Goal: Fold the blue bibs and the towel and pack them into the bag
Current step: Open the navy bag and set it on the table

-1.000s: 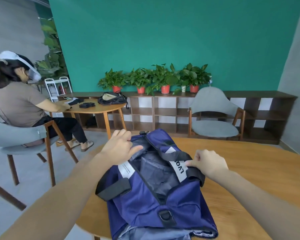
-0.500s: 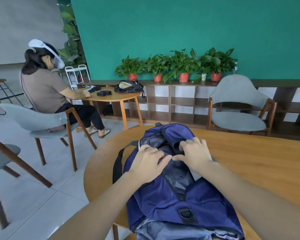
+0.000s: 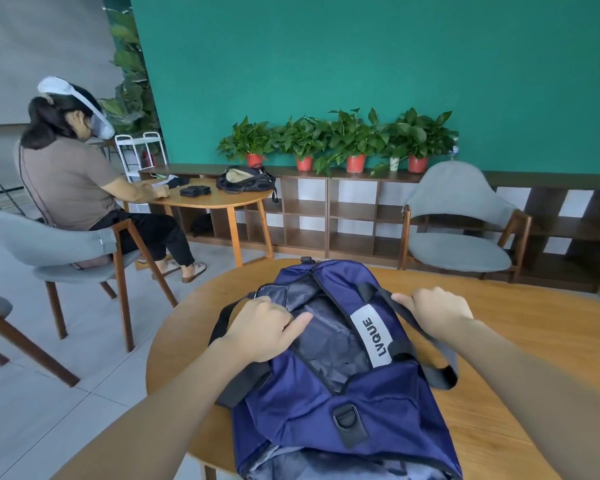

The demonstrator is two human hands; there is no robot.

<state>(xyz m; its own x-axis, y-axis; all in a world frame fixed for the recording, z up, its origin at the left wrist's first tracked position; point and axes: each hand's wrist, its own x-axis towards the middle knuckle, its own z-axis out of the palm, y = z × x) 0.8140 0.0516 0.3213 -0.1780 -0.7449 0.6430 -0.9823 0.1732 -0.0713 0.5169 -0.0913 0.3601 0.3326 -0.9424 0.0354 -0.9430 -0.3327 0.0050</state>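
Observation:
A navy blue duffel bag (image 3: 336, 393) with a white LVQUE label lies on the round wooden table (image 3: 520, 341), its top zip open and grey lining showing. My left hand (image 3: 260, 329) grips the left edge of the opening, index finger pointing into it. My right hand (image 3: 433, 308) holds the bag's black carry strap (image 3: 426, 344) at the right side. Pale blue-grey fabric (image 3: 291, 462) pokes out from under the bag's near end. I cannot tell what lies inside the bag.
A grey chair (image 3: 458, 237) stands beyond the table on the right. At the left, a seated person (image 3: 77, 188) works at a second table (image 3: 215, 199) holding a black bag. A low shelf (image 3: 326, 216) with potted plants runs along the green wall.
Both hands were together on the bag's top half a second ago; now they have spread apart, the left on the opening's edge, the right out on the strap. The opening is wider.

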